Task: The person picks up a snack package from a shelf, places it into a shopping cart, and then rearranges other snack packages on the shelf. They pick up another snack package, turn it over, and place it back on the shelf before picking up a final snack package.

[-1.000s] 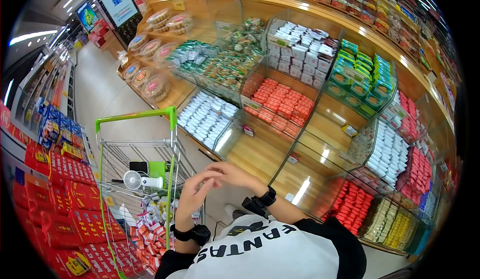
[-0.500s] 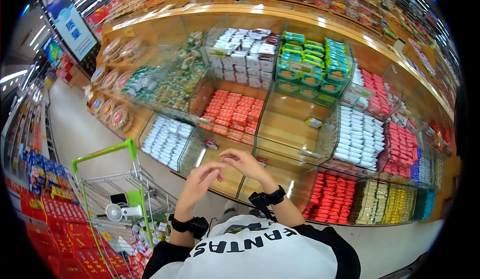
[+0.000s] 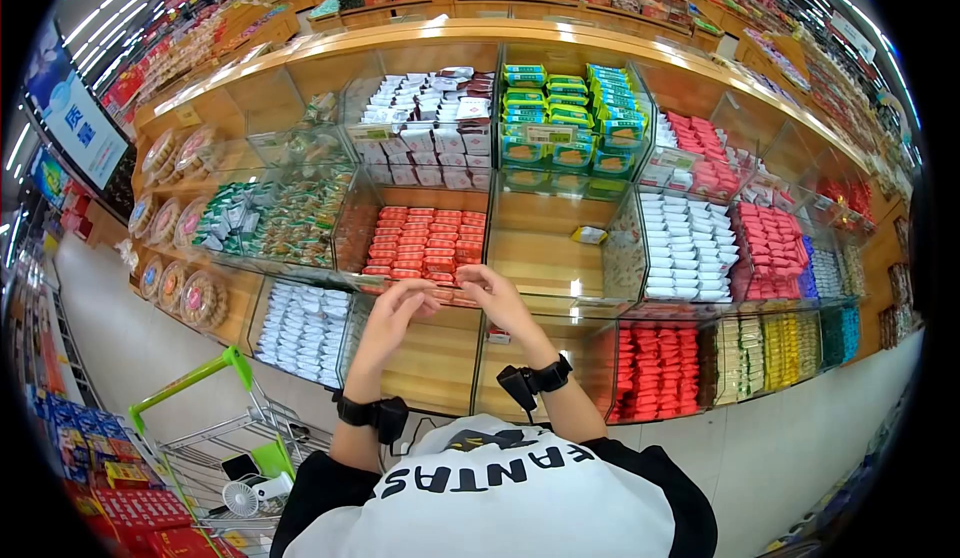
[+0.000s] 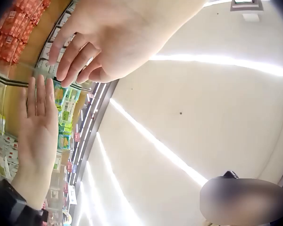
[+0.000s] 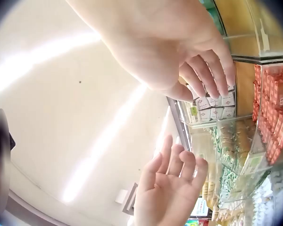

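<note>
Centre of the frame: the left hand (image 3: 386,322) and right hand (image 3: 502,304), empty with fingers relaxed, are near red packets (image 3: 427,241). No packet is in hand; overall progress is indeterminable. Lower left: a cart (image 3: 185,382).

- Before you stands a wooden display shelf (image 3: 430,358), split into bins by clear panels (image 3: 622,248).
- On your left, it carries round tubs (image 3: 205,301), then small green packets (image 3: 300,213).
- Top middle: white packets (image 3: 425,108) beside green-and-yellow packs (image 3: 570,118).
- Under the white packets, you have orange-red packets (image 3: 425,243); one yellow-and-white packet (image 3: 589,235) lies in the bin to their right.
- Lower right: red packets (image 3: 657,368), then cream packets (image 3: 738,358) and yellow packets (image 3: 790,348).
</note>
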A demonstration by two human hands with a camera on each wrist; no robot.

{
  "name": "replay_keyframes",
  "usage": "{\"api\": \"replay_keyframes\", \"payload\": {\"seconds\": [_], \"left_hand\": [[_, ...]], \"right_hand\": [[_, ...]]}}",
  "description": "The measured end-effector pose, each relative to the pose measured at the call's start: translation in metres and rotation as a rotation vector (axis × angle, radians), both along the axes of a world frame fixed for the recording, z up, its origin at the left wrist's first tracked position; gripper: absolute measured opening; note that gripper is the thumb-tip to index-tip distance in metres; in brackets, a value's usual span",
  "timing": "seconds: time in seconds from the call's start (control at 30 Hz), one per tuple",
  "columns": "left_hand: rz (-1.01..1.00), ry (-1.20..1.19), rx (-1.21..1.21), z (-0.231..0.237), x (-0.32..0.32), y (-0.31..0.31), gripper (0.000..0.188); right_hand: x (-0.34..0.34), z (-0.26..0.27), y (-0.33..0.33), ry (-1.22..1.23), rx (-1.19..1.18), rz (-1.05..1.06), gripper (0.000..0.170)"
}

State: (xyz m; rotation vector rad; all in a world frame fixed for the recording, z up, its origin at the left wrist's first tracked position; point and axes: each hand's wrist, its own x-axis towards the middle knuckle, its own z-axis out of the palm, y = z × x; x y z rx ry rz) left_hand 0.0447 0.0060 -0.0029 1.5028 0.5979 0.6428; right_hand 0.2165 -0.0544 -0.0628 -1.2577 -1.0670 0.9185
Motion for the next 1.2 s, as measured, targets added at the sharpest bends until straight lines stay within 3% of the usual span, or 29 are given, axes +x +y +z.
{"api": "replay_keyframes", "payload": {"seconds": [0.2,0.6,0.87,1.2], "left_hand": [[-0.041,-0.042,-0.164,-0.022,0.02,0.041,0.021],[-0.152,0.248,-0.287,-0.064,0.054,0.109,0.026],[-0.175,0.458,-0.496,-0.126,0.067,0.149,0.041],[-0.206,0.588,-0.574,-0.151,0.073,0.163,0.057]], "right_hand": [[0.005,-0.017,0.012,0.06,-0.001,-0.075,0.024],[0.003,-0.029,0.034,0.127,-0.11,-0.106,0.023],[-0.001,-0.044,0.046,0.177,-0.088,-0.107,0.025],[-0.015,-0.05,0.059,0.246,-0.149,-0.135,0.037]]}}
